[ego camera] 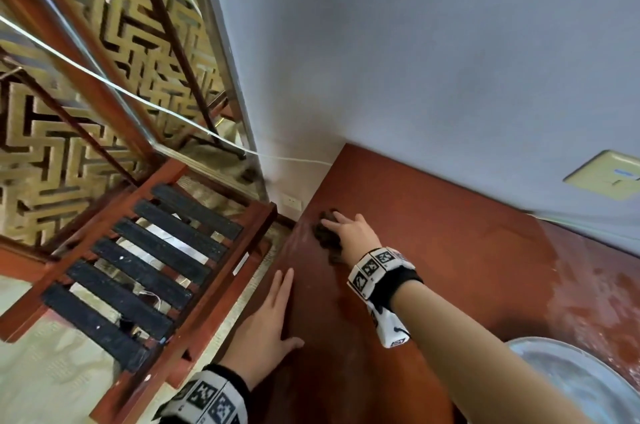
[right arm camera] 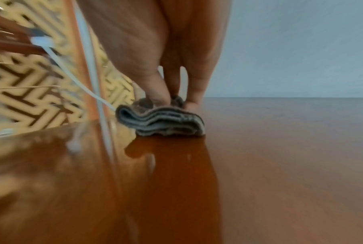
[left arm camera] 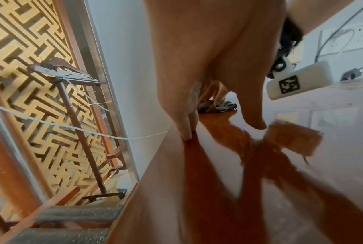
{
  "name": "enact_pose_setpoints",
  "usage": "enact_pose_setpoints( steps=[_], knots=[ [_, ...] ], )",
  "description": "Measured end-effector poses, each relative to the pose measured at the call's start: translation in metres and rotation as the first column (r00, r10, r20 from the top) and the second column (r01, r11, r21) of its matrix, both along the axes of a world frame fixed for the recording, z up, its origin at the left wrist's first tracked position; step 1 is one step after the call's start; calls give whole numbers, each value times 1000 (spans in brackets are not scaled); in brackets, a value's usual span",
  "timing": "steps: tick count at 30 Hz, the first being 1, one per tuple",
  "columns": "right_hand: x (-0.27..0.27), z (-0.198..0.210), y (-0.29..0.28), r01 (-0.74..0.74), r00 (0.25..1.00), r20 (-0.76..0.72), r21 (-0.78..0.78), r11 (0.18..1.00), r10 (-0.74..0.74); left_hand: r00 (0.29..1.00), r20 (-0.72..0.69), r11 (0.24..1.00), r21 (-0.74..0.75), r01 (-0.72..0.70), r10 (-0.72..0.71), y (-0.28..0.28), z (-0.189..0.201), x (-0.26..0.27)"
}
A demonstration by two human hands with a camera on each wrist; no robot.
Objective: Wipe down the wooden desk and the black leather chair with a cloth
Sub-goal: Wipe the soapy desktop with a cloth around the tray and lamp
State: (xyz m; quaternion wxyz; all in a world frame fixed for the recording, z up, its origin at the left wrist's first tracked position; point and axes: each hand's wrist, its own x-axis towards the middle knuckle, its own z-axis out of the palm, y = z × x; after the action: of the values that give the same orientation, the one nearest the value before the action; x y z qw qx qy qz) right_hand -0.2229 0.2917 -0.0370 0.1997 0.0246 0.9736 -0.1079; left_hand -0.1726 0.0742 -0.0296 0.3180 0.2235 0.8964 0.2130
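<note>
From the head view, the right hand (ego camera: 353,233) reaches to the far left part of the wooden desk (ego camera: 450,233), fingers extended and pressing a dark folded cloth (ego camera: 325,233) flat on the top near its left edge. The left hand (ego camera: 266,323) lies palm down nearer on that same left edge, fingers straight and together, thumb spread out to the right. A slatted wooden rack (ego camera: 145,268) stands on the floor to the left, and a round basin (ego camera: 575,385) sits on the desk at near right.

From the left wrist view, the left hand's fingers (left arm camera: 187,118) rest straight along the desk edge; the cloth shows far beyond under the other hand.

From the right wrist view, the right fingers (right arm camera: 157,89) push down on top of the layered cloth, which lies on the glossy desk near the far wall (right arm camera: 291,49).
</note>
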Motion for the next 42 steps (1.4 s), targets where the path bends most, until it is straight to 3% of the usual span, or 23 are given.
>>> enact_pose_setpoints(
  steps=[2, 4, 7, 11, 13, 15, 18, 21, 24, 28, 30, 33, 35, 38, 42],
  knots=[
    [-4, 4, 10, 54, 998, 29, 44, 998, -56, 1000, 22, 1000, 4, 4, -4, -1, 0, -2],
    [11, 19, -6, -103, 993, 64, 57, 993, 99, 999, 33, 1000, 3, -7, 7, -2, -2, -1],
    [55, 30, -37, -383, 923, 57, 53, 922, 380, 999, 36, 1000, 11, -1, 0, -1, -7, 0],
    [124, 17, -50, -458, 887, 67, 6, 889, 457, 993, 56, 990, -93, 105, -100, 6, -8, 4],
    [160, 7, -52, -385, 918, 120, 45, 922, 377, 976, 80, 966, -149, 212, -202, 15, -5, 12],
    [188, -3, -57, -280, 960, 65, 141, 950, 273, 942, 96, 932, -146, 333, -321, 28, -4, 23],
    [212, -4, -41, -81, 995, 68, 62, 995, 77, 889, 73, 888, -63, 456, -452, 53, -5, 39],
    [224, 17, -10, 215, 976, 44, -15, 977, -214, 833, 26, 834, 11, 552, -552, 84, -6, 57],
    [235, 15, 9, 463, 882, 147, -98, 881, -447, 783, -19, 780, 69, 622, -622, 111, -7, 78],
    [256, 15, 21, 600, 730, -41, -440, 668, -683, 804, -46, 795, 126, 593, -593, 135, -9, 89],
    [286, 26, 40, 625, 641, -157, -461, 630, -751, 785, -63, 783, 63, 619, -616, 144, -9, 92],
    [350, 40, 83, 755, 438, -335, -367, 544, -834, 768, -111, 774, -15, 633, -630, 163, -1, 99],
    [396, 42, 107, 882, 382, -201, -210, 421, -902, 726, -175, 740, -19, 673, -665, 177, 3, 106],
    [443, 40, 122, 940, 337, 10, 40, 338, -941, 617, -243, 652, -100, 752, -749, 198, 1, 119],
    [462, 25, 121, 952, 296, 143, 40, 304, -945, 570, -249, 620, -240, 747, -783, 218, 4, 132]
  ],
)
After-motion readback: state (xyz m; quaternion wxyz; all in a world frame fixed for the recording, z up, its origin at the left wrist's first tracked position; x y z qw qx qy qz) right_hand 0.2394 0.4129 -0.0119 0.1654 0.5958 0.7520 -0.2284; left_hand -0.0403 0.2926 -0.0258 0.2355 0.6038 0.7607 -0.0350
